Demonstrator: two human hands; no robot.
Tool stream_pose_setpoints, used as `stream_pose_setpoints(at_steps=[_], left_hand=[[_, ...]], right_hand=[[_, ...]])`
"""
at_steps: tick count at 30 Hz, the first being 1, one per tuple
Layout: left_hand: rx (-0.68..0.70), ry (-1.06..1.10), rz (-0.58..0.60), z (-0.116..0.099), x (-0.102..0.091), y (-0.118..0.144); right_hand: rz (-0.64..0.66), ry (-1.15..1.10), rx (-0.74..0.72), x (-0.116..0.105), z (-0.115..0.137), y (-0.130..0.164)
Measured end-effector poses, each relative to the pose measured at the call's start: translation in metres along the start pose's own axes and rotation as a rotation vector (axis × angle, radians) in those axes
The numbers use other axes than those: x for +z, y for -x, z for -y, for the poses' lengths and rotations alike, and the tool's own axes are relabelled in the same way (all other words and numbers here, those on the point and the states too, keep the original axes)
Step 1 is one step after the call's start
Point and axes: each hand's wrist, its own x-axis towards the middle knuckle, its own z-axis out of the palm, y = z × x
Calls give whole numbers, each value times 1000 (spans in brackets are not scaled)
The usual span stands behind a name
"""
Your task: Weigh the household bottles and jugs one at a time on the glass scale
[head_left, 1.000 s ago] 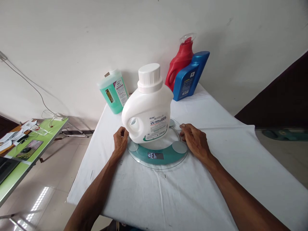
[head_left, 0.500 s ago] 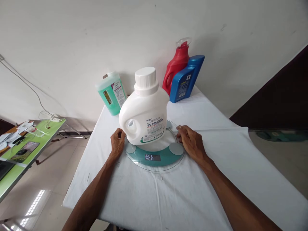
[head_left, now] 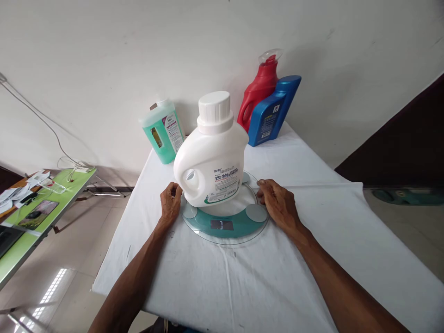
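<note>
A big white detergent jug (head_left: 211, 157) with a white screw cap stands upright on a round glass scale (head_left: 225, 226) with a teal band and a small display. My left hand (head_left: 170, 203) rests at the scale's left rim, fingers curled against its edge. My right hand (head_left: 277, 203) lies at the right rim, fingers touching the glass. Neither hand touches the jug. The scale sits on a table covered with a white cloth (head_left: 263, 277).
Against the wall at the back stand a green liquid bottle (head_left: 162, 132), a red bottle (head_left: 258, 90) and a blue bottle (head_left: 274, 111). A green side table (head_left: 45, 208) with papers and cables is on the left, across a tiled floor gap.
The scale's display reading has changed to a single mark. Both hands stay at the rim; the view shifted slightly.
</note>
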Motion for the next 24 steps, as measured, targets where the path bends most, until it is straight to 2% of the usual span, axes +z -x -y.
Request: stream_pose_setpoints(at_steps=[14, 24], left_hand=[[12, -4, -13, 2, -1, 1], [105, 106, -112, -22, -2, 10]], right_hand=[[8, -11, 18, 0, 0, -1], [4, -28, -2, -1, -1, 0]])
